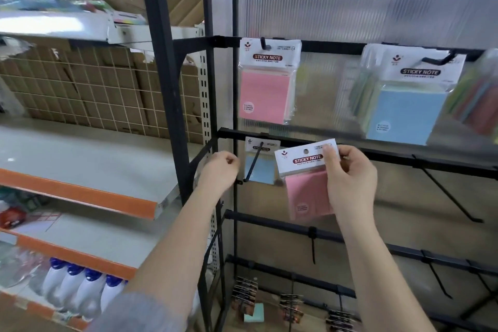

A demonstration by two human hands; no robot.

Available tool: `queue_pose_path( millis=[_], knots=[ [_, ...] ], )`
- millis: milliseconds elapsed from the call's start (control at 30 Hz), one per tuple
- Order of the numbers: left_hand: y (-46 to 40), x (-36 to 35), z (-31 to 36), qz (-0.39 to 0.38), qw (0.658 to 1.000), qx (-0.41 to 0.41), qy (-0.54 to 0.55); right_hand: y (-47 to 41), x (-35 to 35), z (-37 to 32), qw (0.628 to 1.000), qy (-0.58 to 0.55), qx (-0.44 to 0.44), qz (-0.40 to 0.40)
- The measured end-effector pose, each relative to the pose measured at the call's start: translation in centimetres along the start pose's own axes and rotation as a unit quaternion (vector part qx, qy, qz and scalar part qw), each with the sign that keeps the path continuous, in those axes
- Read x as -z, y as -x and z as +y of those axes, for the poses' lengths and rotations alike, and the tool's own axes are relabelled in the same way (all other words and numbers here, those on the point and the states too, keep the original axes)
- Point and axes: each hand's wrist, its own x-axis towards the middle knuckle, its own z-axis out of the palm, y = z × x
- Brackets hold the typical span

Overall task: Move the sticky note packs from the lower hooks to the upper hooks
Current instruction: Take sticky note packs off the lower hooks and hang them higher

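My right hand [350,178] pinches the white header card of a pink sticky note pack [310,191], held free in front of the lower rail [377,155]. A blue pack [260,170] still hangs on the lower hook [253,163] just left of it. My left hand [219,170] is curled beside that hook's tip and grips nothing I can see. On the upper rail, a pink pack [265,89] hangs from the left upper hook [265,44]. Several blue-fronted packs [407,110] hang from the right upper hook [436,59].
Bare black hooks [452,197] jut from the lower rails on the right. More coloured packs [474,100] hang at the far right edge. Clip packs [245,294] hang near the floor. A white and orange shelf unit [80,170] with bottles [80,291] stands on the left.
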Motion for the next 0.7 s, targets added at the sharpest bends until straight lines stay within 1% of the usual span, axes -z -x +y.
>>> queue_pose_path(
  millis=[100,200,300,400,500,567,700],
  knots=[
    [-2.6,-1.5,1.6,-0.047,0.997,0.046,-0.039,-0.6,1.2,0.0,1.0,0.003,0.003,0.026],
    [-4.4,-2.4,2.0,-0.076,0.995,0.048,-0.032,-0.9,2.2,0.0,0.999,0.01,0.002,0.036],
    [-5.6,-3.0,1.9,-0.084,0.995,0.042,-0.032,-1.2,2.9,0.3,0.999,0.02,-0.001,0.049],
    [-6.5,-3.6,1.8,-0.077,0.996,0.032,0.0,-1.5,3.2,0.6,0.998,0.023,-0.008,0.059],
    [-6.9,-4.2,1.5,-0.051,0.998,0.033,0.025,-1.8,3.4,0.8,0.997,0.029,-0.011,0.064],
    [-6.8,-4.4,1.3,-0.03,0.998,0.042,0.029,-1.9,3.5,0.9,0.997,0.028,-0.011,0.066],
    [-6.5,-4.7,1.2,-0.01,0.994,0.076,0.076,-1.8,3.4,1.0,0.998,0.022,-0.014,0.066]
  ],
)
